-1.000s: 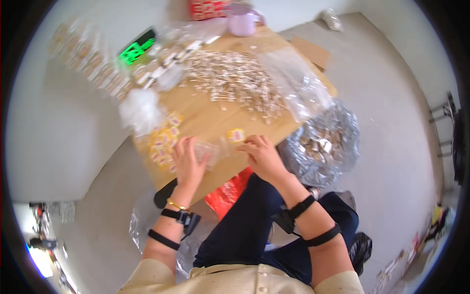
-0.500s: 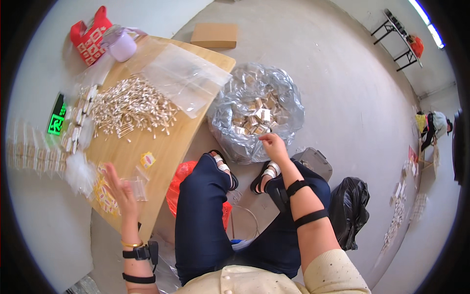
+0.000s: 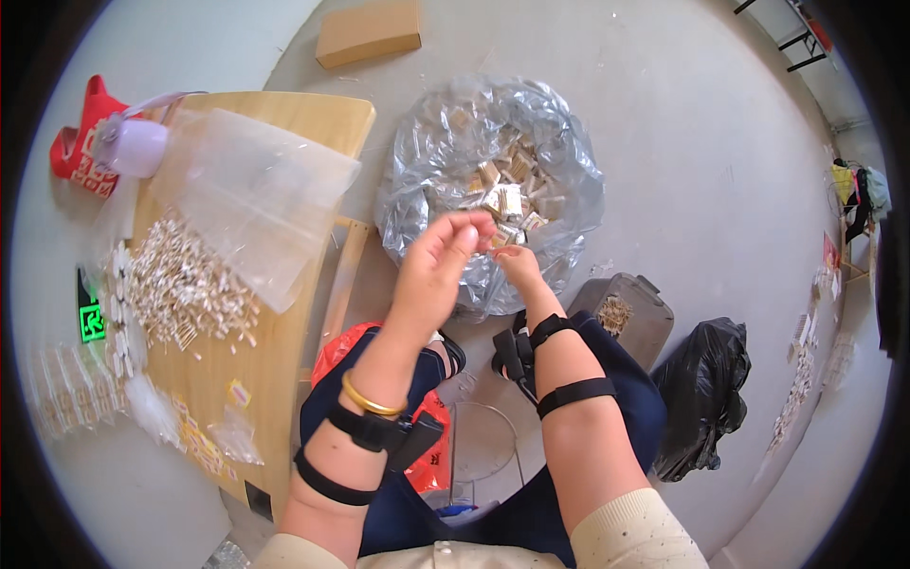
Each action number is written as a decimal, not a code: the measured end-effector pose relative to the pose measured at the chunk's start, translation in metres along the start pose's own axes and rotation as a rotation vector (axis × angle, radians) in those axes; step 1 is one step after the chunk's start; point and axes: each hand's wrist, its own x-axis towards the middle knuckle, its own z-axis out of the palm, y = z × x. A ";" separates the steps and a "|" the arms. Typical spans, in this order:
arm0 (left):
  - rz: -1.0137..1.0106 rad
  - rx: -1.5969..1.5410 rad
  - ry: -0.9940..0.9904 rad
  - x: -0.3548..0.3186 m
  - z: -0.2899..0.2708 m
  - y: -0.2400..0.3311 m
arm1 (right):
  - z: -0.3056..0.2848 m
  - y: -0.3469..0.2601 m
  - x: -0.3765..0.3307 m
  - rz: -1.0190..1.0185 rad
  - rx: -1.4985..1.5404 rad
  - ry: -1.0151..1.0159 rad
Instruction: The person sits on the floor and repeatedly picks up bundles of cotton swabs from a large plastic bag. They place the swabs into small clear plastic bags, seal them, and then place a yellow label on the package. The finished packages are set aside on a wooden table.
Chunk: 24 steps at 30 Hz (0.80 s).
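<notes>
Side by side, my two hands hover over the near side of a large grey plastic bag (image 3: 403,204). It stands open on the floor, with small clear packets of cotton swabs (image 3: 507,201) inside. My left hand (image 3: 438,270) has its fingers curled and its thumb bent toward them. Just right of it, my right hand (image 3: 519,268) is pinched, fingertips close to the left hand's. Whatever the fingers hold, if anything, is too small or hidden to make out. On the wooden table (image 3: 275,356) at left lies a heap of loose cotton swabs (image 3: 185,284).
Clear plastic sheets (image 3: 256,194), yellow-and-white labels (image 3: 204,446) and a lilac jug (image 3: 140,147) are on the table. A grey bin (image 3: 645,318) and a black bag (image 3: 703,403) stand right of my legs. A cardboard box (image 3: 370,33) lies at the back.
My left hand has come from above the table, where it was spread, to beside my right hand over the bag, its fingers now curled. The view has shifted too.
</notes>
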 end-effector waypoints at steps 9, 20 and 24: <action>-0.278 0.887 -0.279 0.013 -0.020 -0.083 | 0.092 0.034 0.062 -0.012 -0.071 -0.035; -0.270 1.043 -0.193 0.020 -0.053 -0.081 | 0.153 0.017 0.097 0.156 -0.349 -0.046; -0.252 0.881 -0.114 0.027 -0.040 -0.069 | 0.090 0.007 0.075 0.046 0.080 -0.042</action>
